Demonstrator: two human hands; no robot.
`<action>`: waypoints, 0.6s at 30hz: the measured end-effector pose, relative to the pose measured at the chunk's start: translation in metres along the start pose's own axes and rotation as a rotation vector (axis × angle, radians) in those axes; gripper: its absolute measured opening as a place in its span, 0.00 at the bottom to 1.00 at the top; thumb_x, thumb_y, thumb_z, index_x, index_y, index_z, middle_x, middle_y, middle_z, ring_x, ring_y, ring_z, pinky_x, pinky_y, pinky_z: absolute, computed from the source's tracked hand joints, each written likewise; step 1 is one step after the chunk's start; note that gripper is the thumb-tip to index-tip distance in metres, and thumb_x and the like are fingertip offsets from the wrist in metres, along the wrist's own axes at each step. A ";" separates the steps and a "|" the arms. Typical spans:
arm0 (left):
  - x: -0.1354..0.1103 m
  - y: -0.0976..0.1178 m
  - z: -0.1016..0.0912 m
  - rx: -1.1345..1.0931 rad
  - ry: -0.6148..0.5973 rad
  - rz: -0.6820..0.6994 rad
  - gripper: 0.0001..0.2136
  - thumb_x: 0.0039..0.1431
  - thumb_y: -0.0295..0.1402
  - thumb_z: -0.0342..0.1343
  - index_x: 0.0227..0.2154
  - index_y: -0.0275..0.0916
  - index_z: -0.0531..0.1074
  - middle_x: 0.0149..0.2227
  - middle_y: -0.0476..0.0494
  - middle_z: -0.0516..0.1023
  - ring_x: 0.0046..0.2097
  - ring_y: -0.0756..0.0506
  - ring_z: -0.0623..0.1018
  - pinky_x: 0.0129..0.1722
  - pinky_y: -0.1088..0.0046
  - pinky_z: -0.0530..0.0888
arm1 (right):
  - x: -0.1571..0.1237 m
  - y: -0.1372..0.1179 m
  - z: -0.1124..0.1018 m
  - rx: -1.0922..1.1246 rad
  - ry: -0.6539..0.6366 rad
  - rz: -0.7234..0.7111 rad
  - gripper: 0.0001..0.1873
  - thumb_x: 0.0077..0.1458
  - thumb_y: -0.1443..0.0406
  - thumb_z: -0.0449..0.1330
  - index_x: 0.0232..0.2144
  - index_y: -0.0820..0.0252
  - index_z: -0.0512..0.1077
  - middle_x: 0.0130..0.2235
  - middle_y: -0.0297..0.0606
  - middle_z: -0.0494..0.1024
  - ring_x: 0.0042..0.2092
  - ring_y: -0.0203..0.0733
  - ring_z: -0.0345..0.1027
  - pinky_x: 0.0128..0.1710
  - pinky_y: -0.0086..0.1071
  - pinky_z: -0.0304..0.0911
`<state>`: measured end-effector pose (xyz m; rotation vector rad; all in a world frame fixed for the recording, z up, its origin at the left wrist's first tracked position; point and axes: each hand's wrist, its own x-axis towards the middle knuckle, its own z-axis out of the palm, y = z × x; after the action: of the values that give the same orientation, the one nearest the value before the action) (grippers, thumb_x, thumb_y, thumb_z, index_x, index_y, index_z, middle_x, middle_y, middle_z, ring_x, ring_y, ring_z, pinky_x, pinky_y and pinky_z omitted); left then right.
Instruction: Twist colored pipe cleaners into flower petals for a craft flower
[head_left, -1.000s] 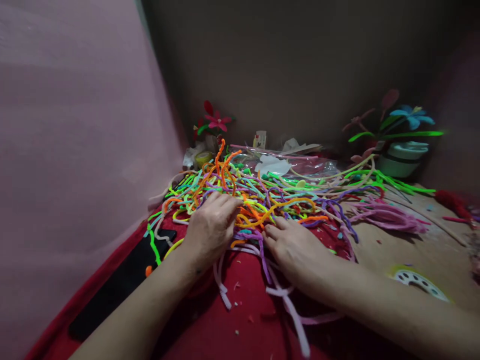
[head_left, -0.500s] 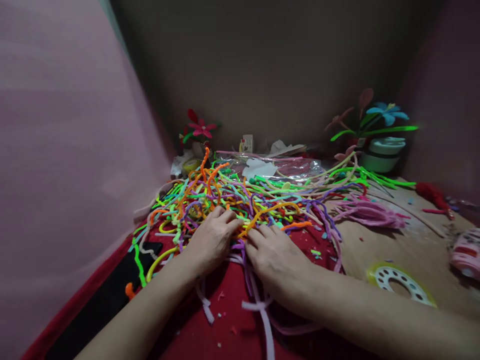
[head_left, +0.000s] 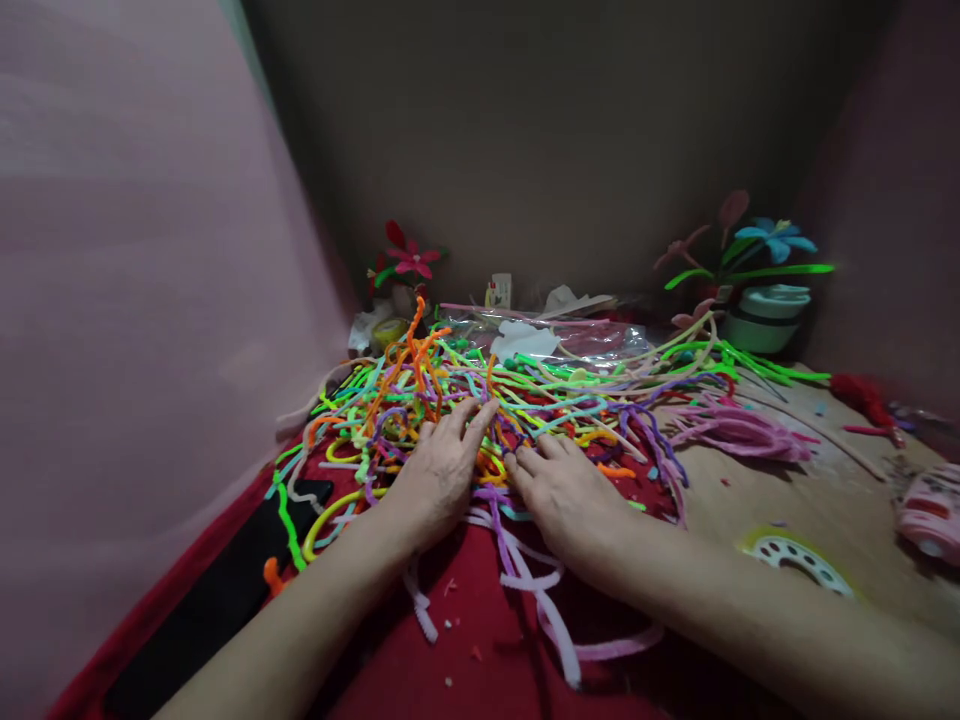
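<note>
A tangled heap of multicoloured pipe cleaners [head_left: 420, 375] lies in front of me. My left hand [head_left: 444, 468] rests on the heap's near middle, its fingers stretched forward and apart, with nothing gripped. Just to its right, my right hand [head_left: 561, 492] has its fingers bent down into purple and yellow pipe cleaners; its fingertips are partly hidden among them. Between the wrists, pale lilac pipe cleaners [head_left: 551, 625] trail toward me over the red cloth [head_left: 450, 610].
A black flat object [head_left: 202, 610] lies at left. At right are a pink bundle of pipe cleaners [head_left: 739, 430], a tape roll [head_left: 802, 560] and a pink object [head_left: 930, 515]. Behind stand a red flower [head_left: 412, 260], a clear plastic bag [head_left: 600, 340] and a blue flower [head_left: 776, 240] by a pale green pot [head_left: 765, 318].
My left fingers have straightened and reached forward over the heap. The yellow-orange pipe cleaner between my hands has dropped lower, and the lilac ones have shifted right. The view has moved slightly.
</note>
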<state>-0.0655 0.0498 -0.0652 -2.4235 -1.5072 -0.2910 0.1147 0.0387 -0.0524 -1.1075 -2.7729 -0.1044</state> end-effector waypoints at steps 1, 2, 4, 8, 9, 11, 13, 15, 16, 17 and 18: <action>0.000 0.000 -0.001 0.013 -0.018 0.007 0.32 0.52 0.19 0.44 0.61 0.38 0.46 0.60 0.32 0.56 0.56 0.38 0.63 0.46 0.59 0.64 | -0.001 -0.002 0.001 -0.016 -0.003 -0.012 0.14 0.56 0.71 0.49 0.41 0.68 0.71 0.41 0.48 0.73 0.43 0.51 0.61 0.43 0.43 0.55; 0.000 0.001 -0.002 0.028 -0.039 0.018 0.32 0.52 0.19 0.44 0.61 0.39 0.48 0.60 0.33 0.56 0.54 0.38 0.64 0.46 0.58 0.64 | -0.001 -0.003 0.002 -0.030 -0.008 -0.022 0.15 0.56 0.71 0.49 0.42 0.68 0.71 0.42 0.48 0.73 0.43 0.51 0.61 0.43 0.42 0.56; 0.000 0.003 -0.007 0.054 -0.080 0.037 0.27 0.52 0.20 0.44 0.57 0.39 0.58 0.57 0.33 0.60 0.51 0.38 0.66 0.45 0.58 0.65 | -0.002 -0.003 0.003 -0.057 -0.024 -0.028 0.16 0.56 0.71 0.48 0.44 0.68 0.70 0.43 0.49 0.72 0.44 0.51 0.61 0.42 0.43 0.56; -0.001 0.007 -0.015 0.091 -0.121 0.046 0.16 0.57 0.24 0.46 0.47 0.36 0.68 0.46 0.35 0.69 0.45 0.39 0.67 0.42 0.60 0.65 | -0.002 -0.003 0.004 -0.086 -0.024 -0.045 0.17 0.57 0.71 0.48 0.47 0.70 0.68 0.45 0.51 0.72 0.44 0.52 0.62 0.43 0.44 0.57; -0.002 0.008 -0.017 0.097 -0.130 0.050 0.15 0.58 0.25 0.45 0.47 0.36 0.68 0.44 0.36 0.70 0.45 0.40 0.67 0.42 0.60 0.65 | -0.003 -0.003 0.004 -0.082 -0.024 -0.044 0.17 0.57 0.71 0.48 0.47 0.70 0.68 0.44 0.51 0.72 0.44 0.51 0.62 0.43 0.44 0.58; -0.002 0.008 -0.019 0.100 -0.144 0.063 0.15 0.59 0.26 0.45 0.47 0.36 0.68 0.44 0.36 0.70 0.45 0.40 0.67 0.42 0.61 0.64 | -0.004 -0.005 0.004 -0.065 -0.026 -0.044 0.16 0.56 0.71 0.49 0.46 0.69 0.69 0.43 0.51 0.73 0.43 0.50 0.63 0.42 0.43 0.59; -0.002 0.007 -0.018 0.097 -0.147 0.072 0.14 0.59 0.26 0.44 0.47 0.36 0.68 0.44 0.37 0.70 0.45 0.40 0.66 0.43 0.62 0.64 | -0.004 -0.005 0.000 -0.043 -0.019 -0.041 0.16 0.56 0.71 0.49 0.45 0.68 0.69 0.42 0.50 0.73 0.42 0.49 0.64 0.41 0.41 0.59; -0.003 0.006 -0.017 0.102 -0.148 0.075 0.14 0.59 0.26 0.44 0.47 0.36 0.67 0.45 0.37 0.70 0.45 0.40 0.66 0.42 0.62 0.64 | -0.003 -0.001 -0.008 0.009 -0.024 -0.035 0.16 0.55 0.72 0.50 0.44 0.66 0.70 0.41 0.49 0.74 0.42 0.47 0.66 0.41 0.38 0.59; -0.003 0.006 -0.016 0.107 -0.146 0.075 0.15 0.59 0.26 0.45 0.48 0.35 0.67 0.45 0.37 0.70 0.45 0.40 0.66 0.42 0.62 0.64 | 0.000 0.004 -0.014 0.042 -0.035 -0.028 0.16 0.54 0.73 0.51 0.43 0.65 0.71 0.41 0.47 0.75 0.42 0.45 0.66 0.41 0.36 0.59; -0.004 0.007 -0.016 0.111 -0.146 0.074 0.15 0.59 0.26 0.44 0.49 0.35 0.66 0.45 0.37 0.69 0.45 0.40 0.66 0.42 0.62 0.64 | 0.004 0.010 -0.021 0.079 -0.057 -0.008 0.16 0.53 0.73 0.52 0.42 0.62 0.72 0.40 0.46 0.75 0.42 0.43 0.67 0.40 0.33 0.59; -0.004 0.007 -0.016 0.114 -0.145 0.073 0.16 0.59 0.26 0.44 0.49 0.35 0.66 0.45 0.37 0.69 0.45 0.40 0.66 0.42 0.62 0.64 | 0.011 0.017 -0.028 0.094 -0.080 0.021 0.14 0.51 0.73 0.53 0.40 0.61 0.73 0.38 0.45 0.76 0.40 0.42 0.68 0.38 0.32 0.59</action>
<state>-0.0614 0.0382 -0.0522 -2.4476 -1.4460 -0.0136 0.1223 0.0550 -0.0226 -1.1411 -2.8028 0.0734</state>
